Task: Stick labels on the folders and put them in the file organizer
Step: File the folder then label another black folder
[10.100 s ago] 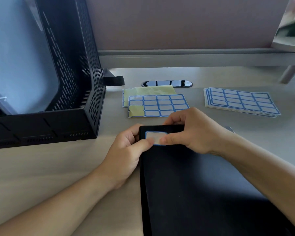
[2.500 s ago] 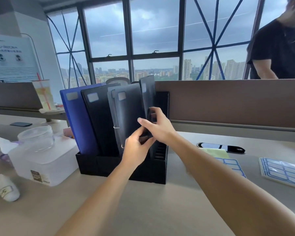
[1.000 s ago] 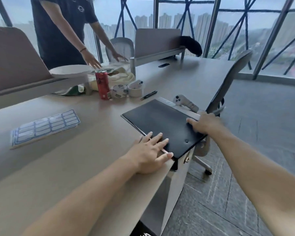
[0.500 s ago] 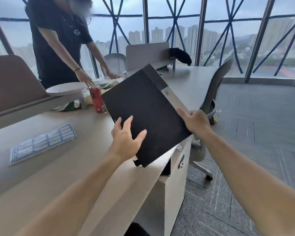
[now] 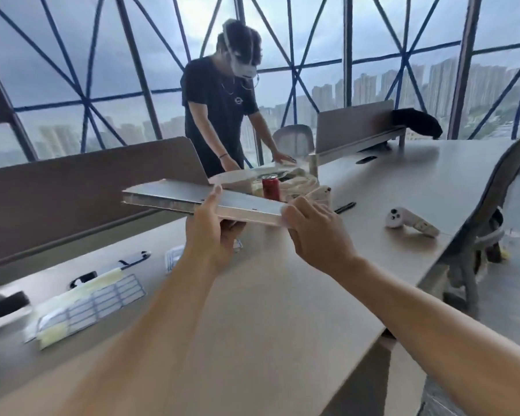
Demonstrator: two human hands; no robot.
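Observation:
I hold a folder (image 5: 174, 195) flat in the air above the desk, its pale spine edge turned toward me. My left hand (image 5: 213, 232) grips it from below with the thumb up against the near edge. My right hand (image 5: 315, 235) grips its right end. A partly used sheet of blue-bordered labels (image 5: 87, 304) lies on the desk at the left, and part of another label stack (image 5: 173, 258) shows behind my left wrist. The file organizer is out of view except perhaps a blurred black shape (image 5: 0, 304) at the far left edge.
A brown partition (image 5: 72, 199) runs behind the desk (image 5: 282, 310). A person in a black shirt (image 5: 222, 115) stands beyond it. A red can (image 5: 271, 187), a white controller (image 5: 408, 220), a pen (image 5: 344, 207) and an office chair (image 5: 492, 223) are to the right.
I picked up a black folder from the desk's right corner, tilted it up, and now hold it level in front of me. My view has swung left toward the label sheets.

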